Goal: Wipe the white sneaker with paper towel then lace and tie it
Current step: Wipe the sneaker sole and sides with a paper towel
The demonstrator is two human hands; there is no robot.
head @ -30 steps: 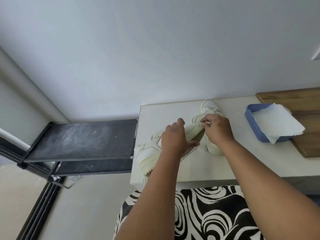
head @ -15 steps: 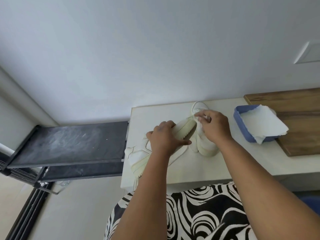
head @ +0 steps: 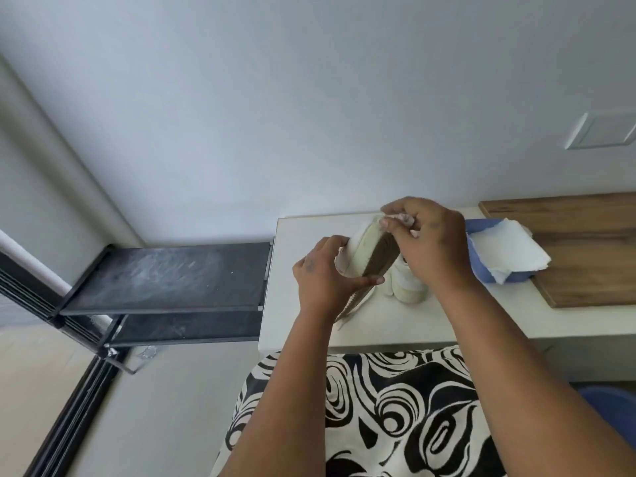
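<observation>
At frame centre, above the table [head: 309, 325], the white sneaker [head: 366, 249] is held sole-up by the left hand [head: 323, 280], its long axis running from lower left to upper right. A wad of paper towel [head: 401, 220] is pinched against its upper end by the right hand [head: 430, 242].

Wooden board [head: 585, 256] on the right shows matt grain, soft crinkly paper towel [head: 509, 251] sits in a blue plastic tray [head: 481, 266], and the dusty black rack [head: 165, 280] looks like metal-framed cloth.
</observation>
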